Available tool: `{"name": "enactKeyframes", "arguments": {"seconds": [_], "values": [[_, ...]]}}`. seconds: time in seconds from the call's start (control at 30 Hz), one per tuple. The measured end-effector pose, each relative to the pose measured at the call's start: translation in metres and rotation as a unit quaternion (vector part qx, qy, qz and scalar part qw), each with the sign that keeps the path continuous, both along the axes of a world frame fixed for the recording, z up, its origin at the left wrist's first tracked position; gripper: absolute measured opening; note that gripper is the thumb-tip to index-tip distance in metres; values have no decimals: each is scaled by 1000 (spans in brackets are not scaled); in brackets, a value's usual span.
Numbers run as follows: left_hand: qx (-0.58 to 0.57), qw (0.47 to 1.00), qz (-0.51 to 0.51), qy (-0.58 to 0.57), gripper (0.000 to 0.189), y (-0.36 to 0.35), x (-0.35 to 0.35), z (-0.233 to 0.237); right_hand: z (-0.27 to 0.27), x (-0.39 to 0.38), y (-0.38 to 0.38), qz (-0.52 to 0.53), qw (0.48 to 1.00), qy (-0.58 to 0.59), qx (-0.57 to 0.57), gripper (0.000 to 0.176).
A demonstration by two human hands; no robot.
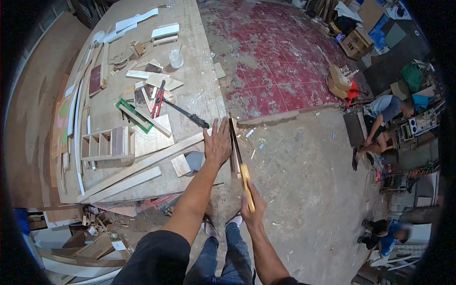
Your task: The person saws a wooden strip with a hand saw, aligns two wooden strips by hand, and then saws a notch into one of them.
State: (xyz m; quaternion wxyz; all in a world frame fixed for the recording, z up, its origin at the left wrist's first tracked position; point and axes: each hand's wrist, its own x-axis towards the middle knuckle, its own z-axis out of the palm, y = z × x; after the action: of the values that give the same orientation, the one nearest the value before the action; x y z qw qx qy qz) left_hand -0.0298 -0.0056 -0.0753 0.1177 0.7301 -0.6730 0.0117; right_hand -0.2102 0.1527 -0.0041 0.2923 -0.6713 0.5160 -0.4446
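Handsaw sat at the table edge, blade pointing away, crosswise to wood strip; right hand gripped its handle, nearer left hand flat over strip's end.

One yellow-handled saw, one green tray, one clear jar, one compartmented wooden box.

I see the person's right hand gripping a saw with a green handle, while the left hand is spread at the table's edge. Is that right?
Not quite: the head view shows that the handle of the saw is yellow. The right hand does grip it, and the left hand is spread at the table's edge.
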Motion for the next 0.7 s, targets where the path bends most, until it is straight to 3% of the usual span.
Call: {"name": "enactKeyframes", "arguments": {"seconds": [0.1,0.2,0.27,0.37,0.5,0.6,0.67,0.7], "values": [[-6,1000,5,-31,60,-1,-1,0,8,42,-68,2,996,-51,68,38],[7,1000,12,-18,60,-3,-2,7,-10,22,-28,-18,999,-21,-20,43],[-3,1000,10,-15,60,-10,1,8,-15,-10,31,-18,1000,7,-12,42],[-5,1000,10,-4,59,1,-3,3,-7,-9,21,-15,1000,4,9,40],[11,1000,14,-23,63,-2,0,7,8,44,-67,-11,998,-53,45,41],[-19,1000,9,7,58,-4,0,-4,-16,6,11,-30,994,-15,108,44],[-21,1000,11,6,58,-8,2,-1,-12,-12,50,-18,999,24,-32,44],[-14,1000,8,5,58,-4,-1,-2,-12,-12,45,-16,999,28,-29,44]]}}
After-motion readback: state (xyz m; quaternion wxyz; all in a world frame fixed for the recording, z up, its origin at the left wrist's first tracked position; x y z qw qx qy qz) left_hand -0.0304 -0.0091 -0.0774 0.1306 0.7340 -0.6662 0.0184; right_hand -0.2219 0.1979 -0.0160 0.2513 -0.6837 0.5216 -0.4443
